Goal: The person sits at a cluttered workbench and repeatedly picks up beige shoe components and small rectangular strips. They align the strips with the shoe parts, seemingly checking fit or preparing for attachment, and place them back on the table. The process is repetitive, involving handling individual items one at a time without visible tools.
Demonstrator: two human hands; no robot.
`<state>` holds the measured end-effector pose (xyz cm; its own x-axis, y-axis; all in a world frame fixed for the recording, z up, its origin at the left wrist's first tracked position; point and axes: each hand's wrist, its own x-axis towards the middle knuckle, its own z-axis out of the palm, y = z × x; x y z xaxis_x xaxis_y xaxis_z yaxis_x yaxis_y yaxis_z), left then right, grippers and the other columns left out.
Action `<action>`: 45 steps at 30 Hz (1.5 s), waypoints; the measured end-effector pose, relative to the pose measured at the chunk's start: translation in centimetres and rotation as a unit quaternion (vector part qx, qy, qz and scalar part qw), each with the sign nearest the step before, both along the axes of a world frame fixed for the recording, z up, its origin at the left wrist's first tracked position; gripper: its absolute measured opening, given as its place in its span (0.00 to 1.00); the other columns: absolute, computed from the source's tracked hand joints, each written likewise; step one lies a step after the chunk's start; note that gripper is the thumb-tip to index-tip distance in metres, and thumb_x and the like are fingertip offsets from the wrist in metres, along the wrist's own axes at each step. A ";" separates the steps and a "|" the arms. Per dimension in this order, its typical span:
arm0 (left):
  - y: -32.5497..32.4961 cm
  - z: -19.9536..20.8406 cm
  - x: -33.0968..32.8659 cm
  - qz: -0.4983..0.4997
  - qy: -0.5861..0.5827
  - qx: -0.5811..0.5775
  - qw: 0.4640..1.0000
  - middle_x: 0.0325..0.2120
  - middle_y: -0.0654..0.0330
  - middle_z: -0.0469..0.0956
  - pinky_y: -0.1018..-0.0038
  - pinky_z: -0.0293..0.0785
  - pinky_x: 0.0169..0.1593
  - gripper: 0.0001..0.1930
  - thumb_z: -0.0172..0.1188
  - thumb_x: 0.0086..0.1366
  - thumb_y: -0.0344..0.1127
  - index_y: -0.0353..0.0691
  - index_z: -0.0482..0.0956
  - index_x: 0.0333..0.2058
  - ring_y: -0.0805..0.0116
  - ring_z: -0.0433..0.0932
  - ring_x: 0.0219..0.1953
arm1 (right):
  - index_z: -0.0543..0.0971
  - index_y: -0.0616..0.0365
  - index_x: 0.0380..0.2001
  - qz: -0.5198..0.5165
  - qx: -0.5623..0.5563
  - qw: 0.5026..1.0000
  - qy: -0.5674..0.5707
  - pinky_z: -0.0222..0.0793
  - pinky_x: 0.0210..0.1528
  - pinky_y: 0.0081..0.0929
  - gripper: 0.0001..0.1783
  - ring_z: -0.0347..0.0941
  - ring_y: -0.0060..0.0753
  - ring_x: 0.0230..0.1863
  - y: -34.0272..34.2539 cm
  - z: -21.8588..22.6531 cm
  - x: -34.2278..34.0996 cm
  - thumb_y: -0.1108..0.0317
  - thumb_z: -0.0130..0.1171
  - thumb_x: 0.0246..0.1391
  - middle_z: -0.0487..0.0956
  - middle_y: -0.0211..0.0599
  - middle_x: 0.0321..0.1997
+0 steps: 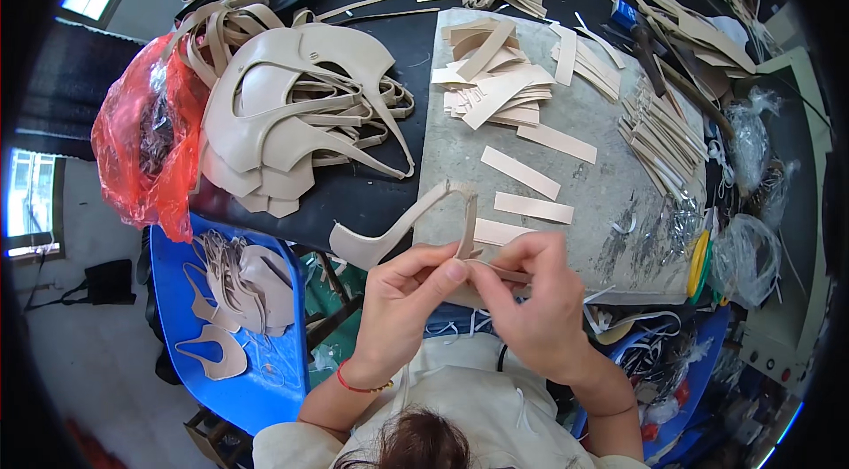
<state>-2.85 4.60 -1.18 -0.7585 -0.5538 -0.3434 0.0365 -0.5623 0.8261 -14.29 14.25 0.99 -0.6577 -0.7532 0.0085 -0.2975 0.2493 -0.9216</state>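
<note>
In front of me, my left hand (400, 303) and my right hand (541, 299) pinch the narrow strap end of a curved beige shoe-upper piece (389, 237). Its wide end points up and left over the table edge. The fingertips of both hands meet at the strap, and they hide exactly how it is folded there. A thin strip end sticks out under the right fingers. Just beyond the hands, pale flat strips (520, 173) lie apart on a grey board (575, 182). Behind these sits a loose pile of similar strips (497, 84).
A heap of beige shoe uppers (265, 106) lies left on the black table, beside a red plastic bag (146, 142). A blue chair (190, 363) at lower left holds more pieces. Right are bundled narrow strips (663, 142), a hammer (650, 58) and yellow-handled scissors (699, 261).
</note>
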 end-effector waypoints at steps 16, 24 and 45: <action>1.3 -0.5 -0.5 -0.003 -0.042 -0.073 0.996 0.36 0.60 0.77 0.80 0.73 0.42 0.13 0.51 0.68 0.32 0.28 0.70 0.46 0.77 0.75 0.37 | 0.73 0.65 0.37 0.056 0.026 0.997 -0.039 0.77 0.31 0.26 0.09 0.81 0.34 0.32 0.8 0.8 -1.3 0.77 0.59 0.52 0.80 0.46 0.32; 0.8 -0.8 -0.5 -0.066 -0.089 -0.214 0.971 0.27 0.58 0.76 0.75 0.72 0.33 0.11 0.51 0.68 0.35 0.31 0.69 0.41 0.72 0.75 0.28 | 0.76 0.63 0.34 0.083 0.009 0.993 0.088 0.70 0.33 0.35 0.08 0.74 0.45 0.30 0.8 -0.2 -1.4 0.79 0.59 0.47 0.78 0.43 0.29; -0.3 1.5 -2.9 -0.121 -0.087 -0.429 0.891 0.25 0.53 0.74 0.74 0.74 0.26 0.07 0.57 0.61 0.26 0.30 0.71 0.36 0.65 0.78 0.24 | 0.79 0.64 0.39 -0.055 -0.021 0.987 -0.151 0.70 0.28 0.14 0.10 0.74 0.19 0.28 5.1 -0.3 -4.4 0.78 0.60 0.51 0.78 0.36 0.33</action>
<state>-5.76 4.30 0.33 -0.8678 -0.4970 0.0036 -0.1705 0.3045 0.9371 -18.70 19.32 0.66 -0.7129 -0.6800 -0.1711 0.0189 0.2253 -0.9741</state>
